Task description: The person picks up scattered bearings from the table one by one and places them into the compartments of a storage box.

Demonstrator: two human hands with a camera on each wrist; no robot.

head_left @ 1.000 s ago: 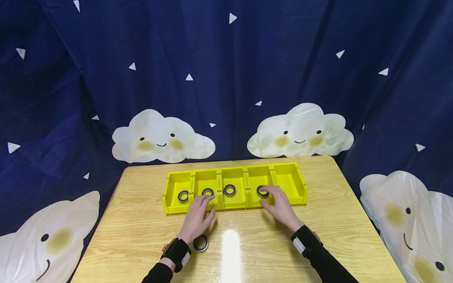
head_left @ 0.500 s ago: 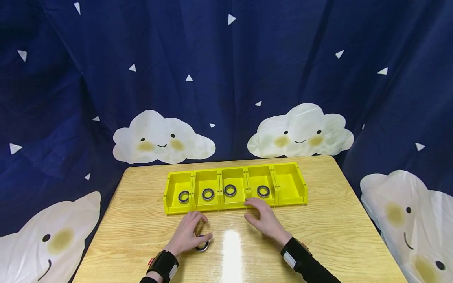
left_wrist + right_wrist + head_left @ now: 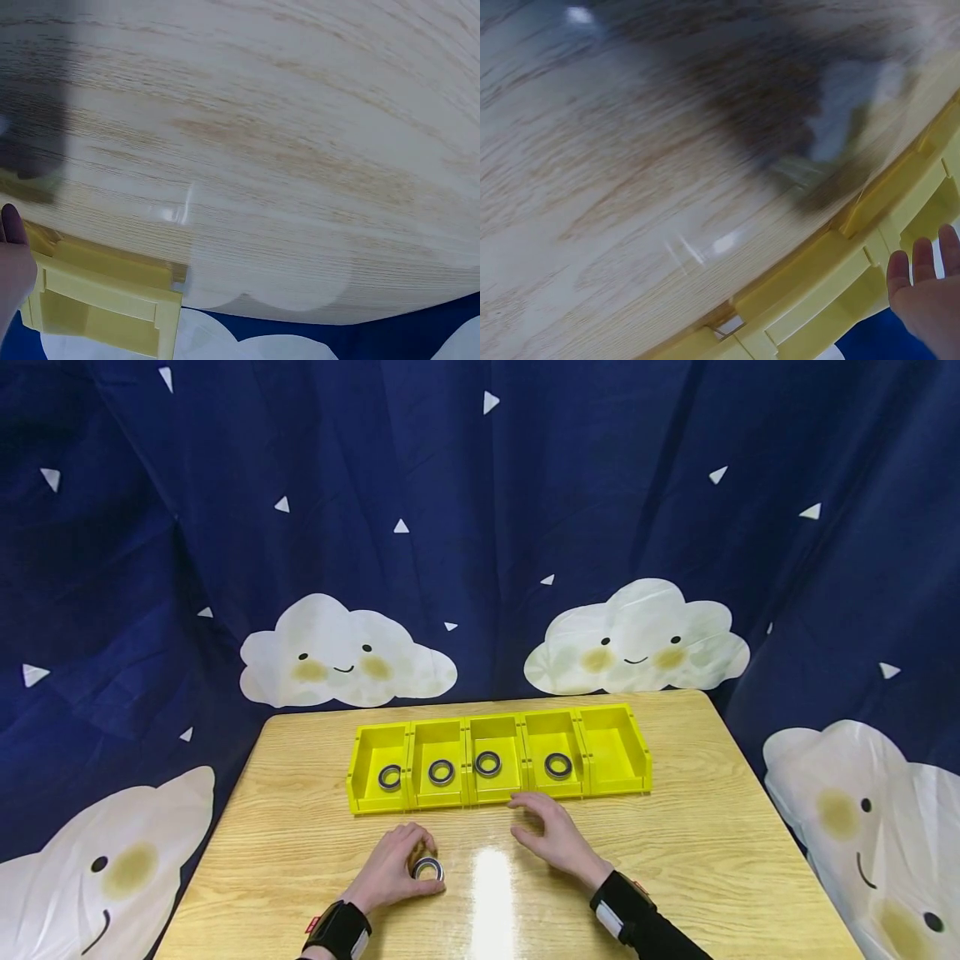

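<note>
My left hand (image 3: pixel 392 870) is low over the table with thumb and fingers curled around a ball bearing (image 3: pixel 429 862), a dark-faced ring with a silver rim. The thumb covers the bearing's near edge. My right hand (image 3: pixel 557 835) hovers with relaxed fingers and holds nothing, just in front of the row of yellow bins (image 3: pixel 495 795). Four of the compartments hold one bearing apiece, such as the leftmost bearing (image 3: pixel 389 777) and the bearing in the fourth bin (image 3: pixel 558 766). In the right wrist view, the right fingers (image 3: pixel 922 262) appear beside the yellow bins (image 3: pixel 810 315).
The rightmost bin (image 3: pixel 611 743) shows only its yellow floor. A light wooden table (image 3: pixel 285 827) carries everything, with a bright glare spot in front of the bins. A dark blue curtain (image 3: pixel 480 552) with clouds hangs behind the table.
My left hand has drawn back from the second bin to the bearing on the table and closed around it. My right hand has left the fourth bin, moving left and nearer.
</note>
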